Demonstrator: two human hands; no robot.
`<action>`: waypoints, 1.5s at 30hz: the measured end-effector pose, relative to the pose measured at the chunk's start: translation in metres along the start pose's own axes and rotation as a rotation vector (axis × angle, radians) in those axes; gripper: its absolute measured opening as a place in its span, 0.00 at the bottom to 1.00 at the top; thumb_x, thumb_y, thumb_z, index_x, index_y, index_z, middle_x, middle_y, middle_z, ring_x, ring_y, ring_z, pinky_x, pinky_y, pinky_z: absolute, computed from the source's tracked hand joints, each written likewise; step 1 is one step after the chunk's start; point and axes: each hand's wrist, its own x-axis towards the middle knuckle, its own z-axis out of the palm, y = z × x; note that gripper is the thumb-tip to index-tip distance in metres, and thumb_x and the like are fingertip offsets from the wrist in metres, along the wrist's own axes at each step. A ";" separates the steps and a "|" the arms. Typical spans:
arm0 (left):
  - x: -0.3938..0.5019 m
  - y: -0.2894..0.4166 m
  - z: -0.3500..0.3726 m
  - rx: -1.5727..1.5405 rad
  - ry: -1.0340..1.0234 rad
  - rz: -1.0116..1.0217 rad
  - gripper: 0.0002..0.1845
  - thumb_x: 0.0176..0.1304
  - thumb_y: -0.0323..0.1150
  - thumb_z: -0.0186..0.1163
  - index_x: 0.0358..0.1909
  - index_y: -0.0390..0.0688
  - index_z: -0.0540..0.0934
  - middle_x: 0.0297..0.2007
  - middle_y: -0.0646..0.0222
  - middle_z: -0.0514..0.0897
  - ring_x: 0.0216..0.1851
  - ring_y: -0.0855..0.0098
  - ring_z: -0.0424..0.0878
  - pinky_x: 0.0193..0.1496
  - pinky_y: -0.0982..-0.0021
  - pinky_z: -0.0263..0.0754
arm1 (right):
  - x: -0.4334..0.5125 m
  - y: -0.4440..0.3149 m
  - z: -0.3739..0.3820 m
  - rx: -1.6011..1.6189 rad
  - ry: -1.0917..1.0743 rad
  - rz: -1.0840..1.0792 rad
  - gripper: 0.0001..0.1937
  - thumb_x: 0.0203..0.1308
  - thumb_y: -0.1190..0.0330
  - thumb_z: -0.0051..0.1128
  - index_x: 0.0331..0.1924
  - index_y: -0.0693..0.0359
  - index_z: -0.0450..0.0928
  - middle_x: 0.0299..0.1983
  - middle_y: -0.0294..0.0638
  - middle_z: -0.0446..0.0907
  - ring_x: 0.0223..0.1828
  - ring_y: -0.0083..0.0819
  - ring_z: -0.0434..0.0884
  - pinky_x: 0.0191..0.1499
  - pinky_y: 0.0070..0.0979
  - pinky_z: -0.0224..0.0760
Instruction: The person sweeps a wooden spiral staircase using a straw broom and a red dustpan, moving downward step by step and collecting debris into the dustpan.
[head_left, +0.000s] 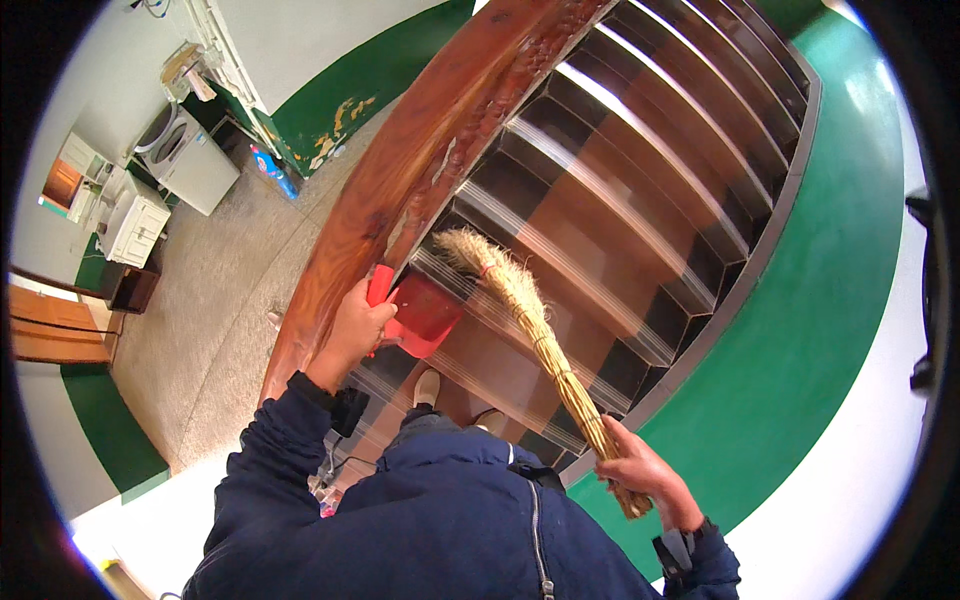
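My left hand grips the handle of a red plastic dustpan, close beside the wooden banister. The pan hangs over a stair tread, a little in front of my shoes. In my right hand is the bound end of a straw hand broom. It slants away from me to the upper left, and its frayed bristle tip lies over the edge of a step beyond the dustpan. Whether the bristles touch the step I cannot tell. Brown and black tiled stairs with pale striped nosings rise ahead.
A green and white wall bounds the stairs on the right. Past the banister lies a lower floor with a white washing machine, a blue bottle and a white cabinet. My shoes stand on a step.
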 end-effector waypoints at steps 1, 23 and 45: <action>0.002 -0.002 0.002 -0.022 -0.011 -0.014 0.09 0.60 0.30 0.59 0.40 0.39 0.75 0.23 0.73 0.75 0.17 0.79 0.71 0.21 0.72 0.66 | 0.014 0.004 0.006 -0.003 0.014 -0.010 0.48 0.52 0.73 0.64 0.78 0.64 0.49 0.47 0.51 0.80 0.36 0.33 0.85 0.38 0.31 0.79; 0.009 -0.011 0.019 -0.009 -0.099 -0.074 0.09 0.62 0.27 0.58 0.43 0.41 0.72 0.24 0.72 0.75 0.15 0.78 0.72 0.17 0.73 0.67 | -0.067 0.118 0.059 0.202 0.270 0.199 0.45 0.47 0.78 0.65 0.75 0.61 0.59 0.38 0.49 0.84 0.30 0.35 0.86 0.36 0.34 0.80; -0.076 -0.042 0.113 0.036 -0.087 -0.055 0.18 0.62 0.27 0.59 0.55 0.38 0.73 0.25 0.72 0.75 0.14 0.78 0.70 0.16 0.73 0.67 | -0.171 0.236 0.089 0.529 0.011 0.240 0.45 0.54 0.77 0.64 0.78 0.59 0.53 0.35 0.41 0.79 0.27 0.27 0.81 0.28 0.27 0.77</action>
